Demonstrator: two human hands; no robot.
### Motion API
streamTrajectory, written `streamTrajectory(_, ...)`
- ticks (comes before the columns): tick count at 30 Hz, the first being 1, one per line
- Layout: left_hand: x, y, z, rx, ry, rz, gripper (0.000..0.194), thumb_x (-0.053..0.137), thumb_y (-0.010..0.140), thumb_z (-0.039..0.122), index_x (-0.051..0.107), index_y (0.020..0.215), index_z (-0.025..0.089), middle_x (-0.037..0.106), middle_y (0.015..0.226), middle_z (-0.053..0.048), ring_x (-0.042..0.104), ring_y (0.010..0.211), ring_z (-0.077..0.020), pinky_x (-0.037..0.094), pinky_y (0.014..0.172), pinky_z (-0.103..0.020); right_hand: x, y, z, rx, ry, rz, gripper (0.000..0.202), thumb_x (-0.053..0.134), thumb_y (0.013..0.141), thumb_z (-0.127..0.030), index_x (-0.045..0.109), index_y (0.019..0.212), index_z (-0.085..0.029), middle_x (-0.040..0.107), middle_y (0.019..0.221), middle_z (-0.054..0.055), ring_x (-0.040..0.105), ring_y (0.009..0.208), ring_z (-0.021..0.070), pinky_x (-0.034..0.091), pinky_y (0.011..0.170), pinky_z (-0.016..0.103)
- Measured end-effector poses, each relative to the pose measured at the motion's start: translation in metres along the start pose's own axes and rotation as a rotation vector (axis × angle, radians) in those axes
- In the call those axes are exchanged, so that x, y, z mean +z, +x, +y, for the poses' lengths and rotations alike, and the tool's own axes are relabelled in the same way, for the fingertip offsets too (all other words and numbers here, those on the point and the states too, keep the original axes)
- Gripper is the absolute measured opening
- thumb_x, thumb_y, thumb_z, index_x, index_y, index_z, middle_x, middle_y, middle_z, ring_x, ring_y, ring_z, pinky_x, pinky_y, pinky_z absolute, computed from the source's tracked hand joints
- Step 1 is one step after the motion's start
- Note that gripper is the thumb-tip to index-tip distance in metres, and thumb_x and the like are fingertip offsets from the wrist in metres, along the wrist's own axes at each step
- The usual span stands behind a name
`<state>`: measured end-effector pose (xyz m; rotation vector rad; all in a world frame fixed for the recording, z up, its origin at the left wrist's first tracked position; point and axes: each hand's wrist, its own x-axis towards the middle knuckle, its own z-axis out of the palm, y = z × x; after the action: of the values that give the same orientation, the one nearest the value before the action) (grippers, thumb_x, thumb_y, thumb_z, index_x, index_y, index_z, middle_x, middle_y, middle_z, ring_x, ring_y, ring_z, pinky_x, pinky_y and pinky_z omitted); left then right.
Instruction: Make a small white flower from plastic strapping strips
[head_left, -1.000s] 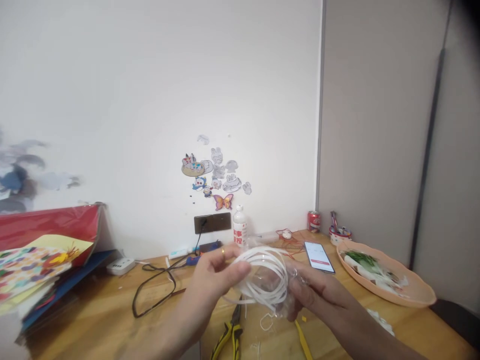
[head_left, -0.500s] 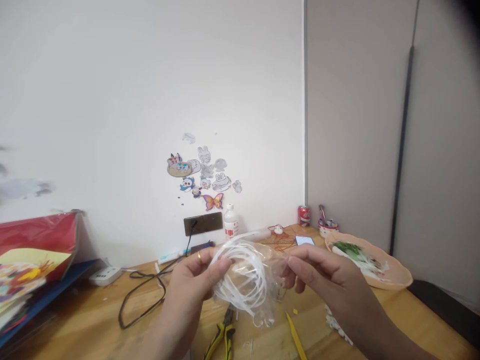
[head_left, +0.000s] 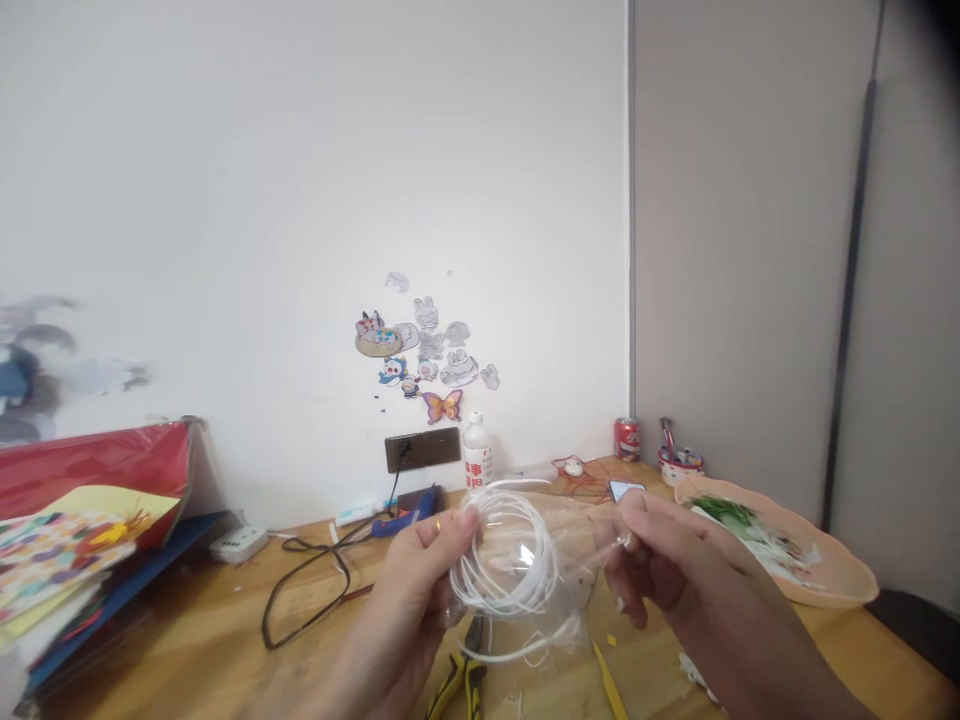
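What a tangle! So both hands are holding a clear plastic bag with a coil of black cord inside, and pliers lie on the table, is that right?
Not quite: the coil of cord is white, not black, as the head view shows. The left hand and right hand do hold the clear plastic bag, and the pliers lie on the table.

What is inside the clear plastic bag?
A coil of white cord shows through the clear plastic bag. The left hand covers part of its left edge and the right hand part of its right, so whatever lies behind them cannot be seen.
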<state>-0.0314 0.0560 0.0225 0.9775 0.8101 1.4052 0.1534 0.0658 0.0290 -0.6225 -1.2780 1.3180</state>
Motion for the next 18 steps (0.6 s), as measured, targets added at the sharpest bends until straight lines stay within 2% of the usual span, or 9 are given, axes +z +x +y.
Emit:
streamTrajectory(3,-0.001,0.003,-0.001,0.030,-0.033,0.017,0.034,0.066,0.068,0.037,0.049,0.051,0.013,0.035,0.043,0.007,0.019,0.040,-0.0029,0.015,0.037,-0.015,-0.001,0.002,0.001,0.083,0.057,-0.036,0.027,0.051,0.081,-0.038,0.059,0.066,-0.017,0.057,0.067,0.001,0.050,0.053,0.0098,0.040,0.045,0.020)
streamTrajectory(5,-0.001,0.004,-0.002,0.039,-0.038,0.025,0.034,0.065,0.069,0.038,0.048,0.053,0.014,0.033,0.046,0.007,0.018,0.042,-0.0038,0.015,0.038,-0.015,0.000,0.003,0.002,0.153,0.101,-0.055,0.026,0.051,0.080,-0.042,0.062,0.082,-0.019,0.058,0.078,0.003,0.051,0.058,0.0114,0.040,0.046,0.021)
streamTrajectory(7,-0.001,0.006,-0.003,0.043,-0.040,0.036,0.031,0.063,0.070,0.039,0.050,0.057,0.014,0.031,0.048,0.007,0.014,0.044,-0.0048,0.012,0.038,-0.016,0.001,0.003,0.004,0.209,0.136,-0.069,0.028,0.054,0.077,-0.042,0.060,0.095,-0.021,0.056,0.088,0.005,0.053,0.067,0.0136,0.043,0.051,0.024)
streamTrajectory(9,0.001,0.006,-0.005,0.050,-0.035,0.046,0.030,0.062,0.072,0.040,0.051,0.059,0.014,0.030,0.048,0.008,0.011,0.044,-0.0054,0.009,0.038,-0.017,0.003,0.003,0.007,0.226,0.112,-0.078,0.029,0.061,0.074,-0.037,0.059,0.099,-0.022,0.056,0.093,0.005,0.053,0.075,0.0152,0.044,0.059,0.026)
streamTrajectory(11,0.002,0.007,-0.007,0.060,-0.023,0.050,0.031,0.061,0.072,0.041,0.051,0.060,0.014,0.031,0.047,0.008,0.010,0.044,-0.0054,0.008,0.038,-0.018,0.004,0.003,0.010,0.208,0.042,-0.082,0.025,0.066,0.070,-0.033,0.063,0.091,-0.021,0.058,0.084,0.003,0.052,0.072,0.0135,0.043,0.062,0.024)
streamTrajectory(14,0.000,0.010,-0.011,0.087,0.004,0.060,0.033,0.061,0.071,0.041,0.049,0.058,0.014,0.031,0.044,0.008,0.012,0.042,-0.0047,0.009,0.039,-0.018,0.004,0.004,0.014,0.164,-0.019,-0.060,0.020,0.068,0.067,-0.036,0.064,0.070,-0.017,0.057,0.067,0.000,0.048,0.059,0.0083,0.040,0.055,0.019)
streamTrajectory(18,-0.010,0.018,-0.011,0.168,0.032,0.107,0.030,0.065,0.069,0.039,0.050,0.060,0.014,0.035,0.044,0.008,0.019,0.040,-0.0032,0.014,0.039,-0.016,0.002,0.003,0.014,0.176,0.021,-0.101,0.027,0.065,0.070,-0.041,0.059,0.064,-0.015,0.051,0.048,-0.004,0.040,0.045,0.0051,0.032,0.043,0.015)
